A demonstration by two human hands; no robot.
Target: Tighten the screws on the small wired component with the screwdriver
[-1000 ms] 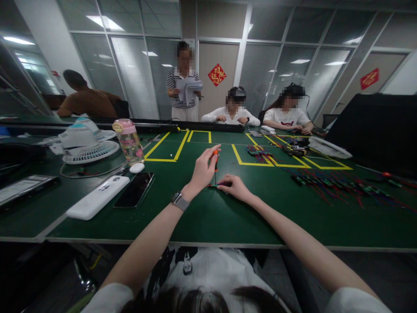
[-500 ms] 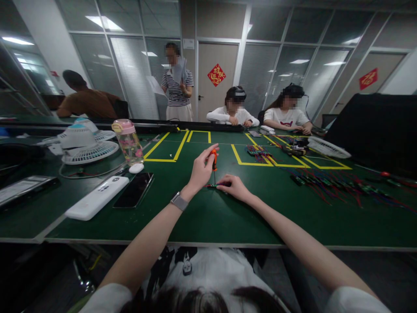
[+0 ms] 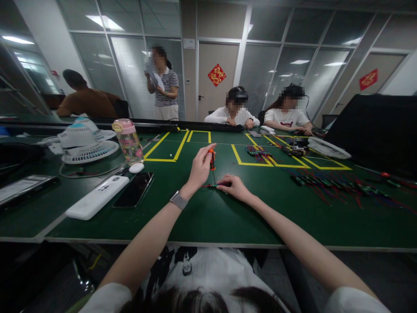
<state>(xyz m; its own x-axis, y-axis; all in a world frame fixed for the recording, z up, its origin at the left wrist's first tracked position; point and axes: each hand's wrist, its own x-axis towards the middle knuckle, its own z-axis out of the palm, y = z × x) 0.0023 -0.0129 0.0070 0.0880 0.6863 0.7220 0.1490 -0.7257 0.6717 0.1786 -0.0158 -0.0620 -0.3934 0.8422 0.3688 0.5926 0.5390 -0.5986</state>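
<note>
My left hand [image 3: 199, 166], with a watch on its wrist, is closed on the orange and black handle of a screwdriver [image 3: 212, 160]. The screwdriver leans slightly to the left at its top, and its thin shaft runs down to a small green circuit board [image 3: 213, 185]. That board lies on the green table [image 3: 195, 221], with a red wire coming out of its left side. From the right, my right hand [image 3: 235, 187] pinches the board's right end, where its fingertips hide part of it.
Wired circuit boards lie in a row [image 3: 345, 187] at the right and in a taped box [image 3: 259, 153] farther back. On the left are a black phone [image 3: 134, 190], a white power bank [image 3: 97, 198], a bottle [image 3: 129, 142] and a fan [image 3: 89, 150]. Several people are beyond.
The screwdriver's handle has tipped a little to the left along with my left hand. My right hand stays at the board. A standing person across the table has shifted left and turned.
</note>
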